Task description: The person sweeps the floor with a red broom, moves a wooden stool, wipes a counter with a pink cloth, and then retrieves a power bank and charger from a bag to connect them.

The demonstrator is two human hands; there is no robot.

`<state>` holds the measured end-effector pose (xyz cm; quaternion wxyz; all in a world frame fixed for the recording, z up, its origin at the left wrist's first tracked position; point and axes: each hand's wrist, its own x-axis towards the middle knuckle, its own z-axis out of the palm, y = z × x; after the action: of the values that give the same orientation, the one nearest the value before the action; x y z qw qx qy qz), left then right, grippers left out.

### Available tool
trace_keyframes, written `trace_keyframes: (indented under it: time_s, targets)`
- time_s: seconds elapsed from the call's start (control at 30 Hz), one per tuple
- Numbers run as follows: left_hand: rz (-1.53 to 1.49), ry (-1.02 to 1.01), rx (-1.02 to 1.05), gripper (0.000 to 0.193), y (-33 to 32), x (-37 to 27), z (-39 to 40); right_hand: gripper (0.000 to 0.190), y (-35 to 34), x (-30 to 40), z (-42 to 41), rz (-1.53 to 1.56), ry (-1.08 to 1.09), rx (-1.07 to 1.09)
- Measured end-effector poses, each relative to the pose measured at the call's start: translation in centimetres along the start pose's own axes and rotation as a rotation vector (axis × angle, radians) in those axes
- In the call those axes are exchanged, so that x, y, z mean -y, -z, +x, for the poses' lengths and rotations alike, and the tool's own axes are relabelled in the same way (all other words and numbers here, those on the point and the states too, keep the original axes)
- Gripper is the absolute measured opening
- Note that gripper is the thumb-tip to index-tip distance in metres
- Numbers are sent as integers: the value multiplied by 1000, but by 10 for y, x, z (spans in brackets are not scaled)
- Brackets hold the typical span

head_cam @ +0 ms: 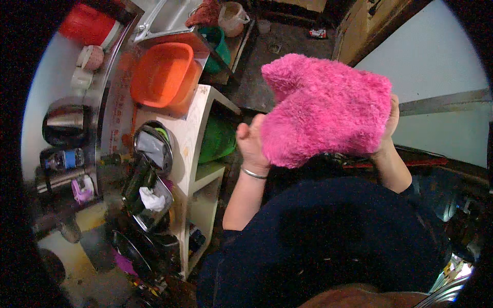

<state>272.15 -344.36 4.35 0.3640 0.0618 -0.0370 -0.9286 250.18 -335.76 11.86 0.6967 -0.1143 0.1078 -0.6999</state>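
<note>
A fluffy pink plush item (327, 109), with two lobes on its left side, is held up in front of my body. My left hand (252, 142), a silver bangle on its wrist, is at the lower left lobe; the thumb and a fingertip show, and the plush hides the other fingers. At the right edge, my right hand (392, 117) holds the plush from behind, most of its fingers out of sight.
To my left, a pale shelf unit (188, 154) carries an orange basin (161, 75) and a metal bowl (154, 144). Farther off is a steel sink (171, 17) beside a green bucket (215, 48). A white panel (439, 65) stands at right; a floor drain (274, 48) lies ahead.
</note>
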Motion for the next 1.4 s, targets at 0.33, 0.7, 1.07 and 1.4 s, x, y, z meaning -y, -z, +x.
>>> trace_keyframes:
  time_s: [0.33,0.7,1.07,1.4]
  targets:
    - [-11,169,163,73,2,-43,45,76,-28,-22,18,98,-34,-146]
    - [423,125,32,75,-36,13,82,96,-55,31,-98,-15,270,146]
    - [659,164,225,87,-47,110,46,96,-25,79,-194,-177,418,60]
    - [835,299,528,58,-90,168,32,22,19,64,-230,-793,272,-363]
